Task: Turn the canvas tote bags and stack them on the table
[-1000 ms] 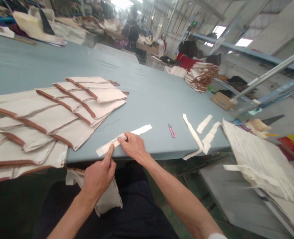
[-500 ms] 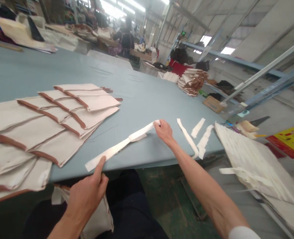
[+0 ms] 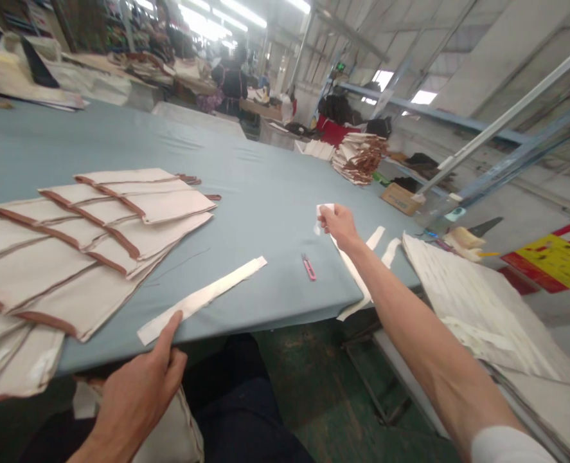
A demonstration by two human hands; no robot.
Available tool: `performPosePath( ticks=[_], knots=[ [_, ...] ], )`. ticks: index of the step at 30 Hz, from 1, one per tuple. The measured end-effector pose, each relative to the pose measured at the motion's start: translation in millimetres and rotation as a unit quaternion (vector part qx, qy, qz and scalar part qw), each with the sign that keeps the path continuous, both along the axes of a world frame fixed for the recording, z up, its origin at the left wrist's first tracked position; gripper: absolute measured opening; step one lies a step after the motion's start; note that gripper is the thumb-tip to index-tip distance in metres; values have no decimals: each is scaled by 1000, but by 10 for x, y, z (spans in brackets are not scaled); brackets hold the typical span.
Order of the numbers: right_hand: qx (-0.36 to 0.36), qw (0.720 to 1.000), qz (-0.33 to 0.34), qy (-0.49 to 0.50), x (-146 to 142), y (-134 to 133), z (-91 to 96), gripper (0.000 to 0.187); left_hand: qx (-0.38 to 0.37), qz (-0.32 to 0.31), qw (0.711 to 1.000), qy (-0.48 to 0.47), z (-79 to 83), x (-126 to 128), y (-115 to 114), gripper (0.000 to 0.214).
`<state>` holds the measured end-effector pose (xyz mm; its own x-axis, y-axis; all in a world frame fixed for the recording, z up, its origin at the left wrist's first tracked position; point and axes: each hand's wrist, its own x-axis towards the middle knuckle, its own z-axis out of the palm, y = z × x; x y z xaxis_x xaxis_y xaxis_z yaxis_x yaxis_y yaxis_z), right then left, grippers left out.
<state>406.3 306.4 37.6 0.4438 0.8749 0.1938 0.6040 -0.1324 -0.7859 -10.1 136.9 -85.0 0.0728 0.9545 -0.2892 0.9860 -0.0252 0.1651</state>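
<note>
A long white strip (image 3: 202, 298) lies flat near the front edge of the blue-grey table (image 3: 265, 193). My left hand (image 3: 137, 389) presses its near end with the forefinger, the other fingers curled. My right hand (image 3: 338, 225) is stretched out to the right and pinches the end of a peeled white backing strip (image 3: 324, 211), which hangs down behind my forearm towards the table edge. A small pink cutter (image 3: 308, 266) lies between the two hands.
Overlapping cream bag panels with brown trim (image 3: 92, 231) cover the table's left. Loose white strips (image 3: 383, 247) lie at the right edge. A stack of cream fabric (image 3: 487, 302) sits lower right; another pile (image 3: 359, 157) beyond. A person (image 3: 231, 80) works far back.
My right hand has peeled a thin layer off the strip from left to right and carried it clear to the right. The strip now lies flat. The pink cutter shows again.
</note>
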Motion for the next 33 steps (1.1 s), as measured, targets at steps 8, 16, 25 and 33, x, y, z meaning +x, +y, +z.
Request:
performPosePath(
  ticks=[8,16,25,33],
  knots=[
    [-23,956,171,236,-921,-699,224,33,84,19,946,-312,-366,-264,82,85],
    [-57,891,293,341,-1804,-1477,332,63,89,71,901,-419,-187,-175,-484,37],
    [-44,835,250,488,-2377,-2266,137,63,-54,52,742,-666,0,461,-763,76],
    [-82,896,132,415,-2271,-2922,-579,79,1,254,661,-706,-94,126,-831,76]
  ],
)
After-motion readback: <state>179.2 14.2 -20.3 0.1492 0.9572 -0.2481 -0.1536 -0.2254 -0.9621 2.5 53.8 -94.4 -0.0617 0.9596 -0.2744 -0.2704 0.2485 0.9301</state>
